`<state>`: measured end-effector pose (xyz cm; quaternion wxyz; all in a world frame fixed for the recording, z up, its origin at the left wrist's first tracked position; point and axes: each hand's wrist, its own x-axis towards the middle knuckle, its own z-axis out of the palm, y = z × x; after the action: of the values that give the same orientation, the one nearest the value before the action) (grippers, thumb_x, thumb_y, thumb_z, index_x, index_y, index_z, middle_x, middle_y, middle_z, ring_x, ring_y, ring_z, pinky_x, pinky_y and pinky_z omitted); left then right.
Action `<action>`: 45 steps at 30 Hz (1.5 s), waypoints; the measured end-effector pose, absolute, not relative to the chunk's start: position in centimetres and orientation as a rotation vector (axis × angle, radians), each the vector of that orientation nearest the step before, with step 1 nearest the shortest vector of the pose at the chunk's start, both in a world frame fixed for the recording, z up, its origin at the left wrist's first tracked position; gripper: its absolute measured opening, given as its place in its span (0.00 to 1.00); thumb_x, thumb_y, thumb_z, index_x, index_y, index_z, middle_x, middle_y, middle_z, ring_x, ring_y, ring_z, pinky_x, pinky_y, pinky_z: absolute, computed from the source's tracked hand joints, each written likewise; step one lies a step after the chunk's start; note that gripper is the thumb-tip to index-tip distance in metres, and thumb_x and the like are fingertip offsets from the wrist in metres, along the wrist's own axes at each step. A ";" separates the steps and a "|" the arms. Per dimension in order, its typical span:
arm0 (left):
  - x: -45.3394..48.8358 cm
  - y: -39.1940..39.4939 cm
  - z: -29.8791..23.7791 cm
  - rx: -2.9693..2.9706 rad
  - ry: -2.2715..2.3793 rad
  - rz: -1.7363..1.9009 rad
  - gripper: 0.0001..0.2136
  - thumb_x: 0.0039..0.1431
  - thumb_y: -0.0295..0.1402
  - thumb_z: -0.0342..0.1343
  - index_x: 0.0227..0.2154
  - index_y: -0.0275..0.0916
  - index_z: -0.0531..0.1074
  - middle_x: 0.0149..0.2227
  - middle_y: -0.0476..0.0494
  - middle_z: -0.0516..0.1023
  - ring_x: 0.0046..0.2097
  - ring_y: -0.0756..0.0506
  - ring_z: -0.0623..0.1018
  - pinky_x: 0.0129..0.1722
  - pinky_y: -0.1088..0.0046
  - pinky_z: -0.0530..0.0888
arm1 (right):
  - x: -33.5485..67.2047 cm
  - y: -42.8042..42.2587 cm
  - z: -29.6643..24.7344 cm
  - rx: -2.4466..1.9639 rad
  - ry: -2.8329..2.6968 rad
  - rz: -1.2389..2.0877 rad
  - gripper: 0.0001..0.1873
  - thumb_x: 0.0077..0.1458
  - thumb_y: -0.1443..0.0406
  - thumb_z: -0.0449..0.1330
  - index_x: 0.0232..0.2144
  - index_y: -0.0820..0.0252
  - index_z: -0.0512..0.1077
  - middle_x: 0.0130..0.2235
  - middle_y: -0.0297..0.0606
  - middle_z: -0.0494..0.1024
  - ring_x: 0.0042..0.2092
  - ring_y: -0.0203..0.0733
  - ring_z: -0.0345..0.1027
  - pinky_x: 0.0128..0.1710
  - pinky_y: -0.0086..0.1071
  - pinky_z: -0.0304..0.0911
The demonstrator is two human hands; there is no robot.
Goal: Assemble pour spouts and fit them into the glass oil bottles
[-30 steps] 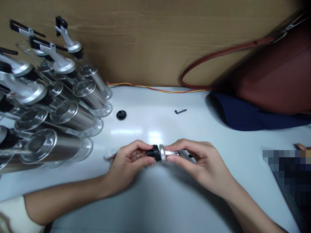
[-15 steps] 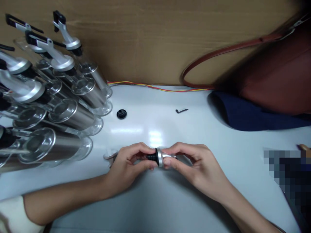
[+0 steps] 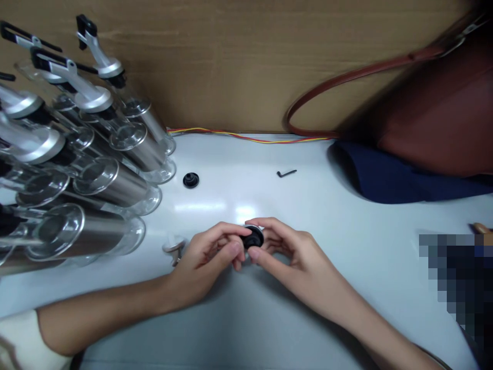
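Between my two hands, above the white table [image 3: 269, 195], is a bottle pourer spout [image 3: 254, 238] with a silver rim, its black stopper side tilted up toward me. My right hand [image 3: 288, 252] is closed on it, thumb and fingers at the rim. My left hand [image 3: 215, 252] pinches at its left edge, thumb and index finger by the black part. Beside my left wrist lies a silver spout piece [image 3: 174, 246], partly hidden by the hand. Farther back are a black round stopper [image 3: 191, 180] and a small black bent lever [image 3: 287, 173].
Several glass and steel bottles [image 3: 115, 185] with silver pourers crowd the left side. A cardboard wall [image 3: 231, 61] closes off the back, with red and yellow wires [image 3: 239, 136] along its foot. At right are a reddish-brown bag [image 3: 431, 113] and dark blue cloth [image 3: 385, 180].
The pourer spout has turned from lying sideways to showing its black stopper side. My fingers have shifted around its rim. The view has moved slightly.
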<state>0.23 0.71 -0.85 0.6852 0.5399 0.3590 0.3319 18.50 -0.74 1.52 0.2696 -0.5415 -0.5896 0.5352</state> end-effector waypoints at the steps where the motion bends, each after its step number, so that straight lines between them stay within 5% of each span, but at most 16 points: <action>1: 0.2 0.7 -0.8 1.202 0.820 0.751 0.09 0.63 0.36 0.51 0.42 0.38 0.66 0.26 0.52 0.68 0.28 0.53 0.69 0.31 0.76 0.67 | 18.5 -0.7 1.5 -1.442 -1.563 1.472 0.15 0.55 0.61 0.57 0.45 0.59 0.69 0.29 0.34 0.76 0.30 0.36 0.70 0.30 0.30 0.66; 11: 0.3 0.7 -0.9 1.171 0.890 0.748 0.12 0.55 0.33 0.60 0.38 0.40 0.63 0.28 0.53 0.64 0.29 0.53 0.67 0.31 0.77 0.65 | 18.7 -0.7 1.6 -1.424 -1.482 1.510 0.14 0.56 0.60 0.55 0.44 0.58 0.69 0.28 0.33 0.74 0.31 0.37 0.70 0.33 0.32 0.66; 24: -0.1 1.1 -0.9 1.188 0.683 0.687 0.12 0.62 0.40 0.53 0.44 0.40 0.63 0.35 0.46 0.74 0.36 0.49 0.75 0.38 0.72 0.70 | 18.8 -0.6 1.8 -1.362 -1.486 1.592 0.12 0.53 0.62 0.56 0.40 0.58 0.72 0.27 0.33 0.73 0.28 0.36 0.67 0.31 0.32 0.65; 45: -0.2 0.6 -1.4 1.458 0.689 0.662 0.15 0.56 0.27 0.51 0.46 0.42 0.58 0.30 0.51 0.67 0.31 0.51 0.69 0.32 0.75 0.67 | 18.3 -0.9 1.8 -1.322 -1.595 1.618 0.12 0.47 0.68 0.53 0.37 0.57 0.68 0.27 0.33 0.73 0.26 0.34 0.63 0.26 0.29 0.61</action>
<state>-0.15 0.61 -1.36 0.6438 0.6400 0.3025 0.2906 18.30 -0.94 1.79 0.2538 -0.4866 -0.5869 0.5953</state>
